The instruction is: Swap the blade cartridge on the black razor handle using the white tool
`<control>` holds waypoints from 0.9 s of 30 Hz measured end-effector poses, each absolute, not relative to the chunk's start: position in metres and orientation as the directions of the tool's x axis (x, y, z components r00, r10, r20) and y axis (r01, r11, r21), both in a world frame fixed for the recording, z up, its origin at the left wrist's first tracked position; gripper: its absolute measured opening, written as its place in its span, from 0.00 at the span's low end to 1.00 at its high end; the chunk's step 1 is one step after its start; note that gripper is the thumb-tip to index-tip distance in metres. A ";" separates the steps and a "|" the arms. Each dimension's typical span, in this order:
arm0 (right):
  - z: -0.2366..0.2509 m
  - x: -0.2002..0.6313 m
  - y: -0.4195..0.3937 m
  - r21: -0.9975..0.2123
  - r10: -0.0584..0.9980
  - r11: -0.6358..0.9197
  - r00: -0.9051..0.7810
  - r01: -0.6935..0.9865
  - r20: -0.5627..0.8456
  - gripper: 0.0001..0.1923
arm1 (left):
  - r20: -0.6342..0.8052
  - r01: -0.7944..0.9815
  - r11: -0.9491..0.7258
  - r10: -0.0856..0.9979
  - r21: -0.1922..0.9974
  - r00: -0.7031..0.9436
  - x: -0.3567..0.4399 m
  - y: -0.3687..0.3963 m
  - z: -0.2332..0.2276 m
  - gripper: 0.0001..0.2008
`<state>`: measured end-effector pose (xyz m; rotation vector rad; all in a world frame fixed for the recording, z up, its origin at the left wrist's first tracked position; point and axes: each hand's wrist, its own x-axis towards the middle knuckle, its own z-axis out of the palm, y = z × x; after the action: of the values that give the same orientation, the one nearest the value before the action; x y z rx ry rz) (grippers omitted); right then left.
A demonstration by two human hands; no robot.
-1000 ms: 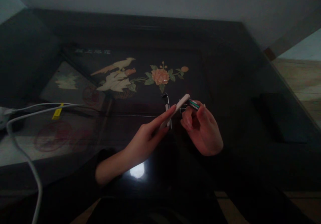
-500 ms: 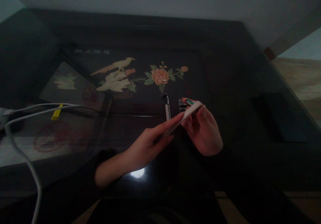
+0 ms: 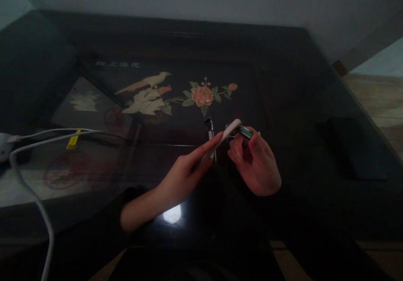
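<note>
My left hand [image 3: 184, 174] holds a flat white stick [image 3: 229, 131], its index finger stretched along it and its far end raised toward the right. My right hand [image 3: 255, 165] pinches a small razor head with a green strip [image 3: 244, 131], and the stick's tip lies against it. Just left of the stick, a slim dark handle-like piece [image 3: 210, 133] lies on the dark glossy table [image 3: 283, 84]. Both hands hover over the table's middle. The room is dim and fine detail is hard to read.
The table top has an inlaid bird [image 3: 147, 92] and flower [image 3: 201, 95] picture. White cables [image 3: 34, 142] with a yellow tag [image 3: 72, 139] run in from the left edge. A dark flat object [image 3: 352, 147] lies at the right. A lamp reflection [image 3: 172, 214] glints near my left forearm.
The white stick's tip swung right over the razor head half a second ago and has come back left. The right hand has hardly moved.
</note>
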<state>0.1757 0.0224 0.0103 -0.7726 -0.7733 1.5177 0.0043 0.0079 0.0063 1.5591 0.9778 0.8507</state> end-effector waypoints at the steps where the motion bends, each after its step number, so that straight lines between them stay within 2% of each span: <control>1: 0.010 0.176 0.022 -0.827 0.996 -0.075 -0.075 -0.557 -0.040 0.17 | 0.025 0.164 -0.101 0.911 0.981 0.412 0.004 0.008 0.006 0.27; 6: 0.010 0.176 0.022 -0.827 0.997 -0.072 -0.071 -0.557 -0.039 0.16 | 0.001 0.200 -0.096 0.903 0.975 0.430 0.004 0.008 0.005 0.27; 13: 0.011 0.176 0.023 -0.851 0.998 -0.058 -0.046 -0.522 -0.039 0.16 | 0.045 0.167 -0.151 0.859 0.974 0.510 0.004 0.007 0.003 0.28; 21: 0.010 0.176 0.022 -0.856 0.991 -0.120 -0.004 -0.502 -0.137 0.21 | 0.083 0.110 -0.174 0.825 0.979 0.559 0.002 0.002 0.002 0.28; 27: 0.010 0.178 0.022 -0.839 0.984 -0.145 0.015 -0.524 -0.179 0.23 | 0.011 0.102 -0.081 0.830 0.992 0.557 0.003 0.001 0.008 0.28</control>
<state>0.1776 0.0217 0.0104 -0.9370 -0.6659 1.4930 0.0034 0.0011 0.0085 1.5535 0.8194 0.7339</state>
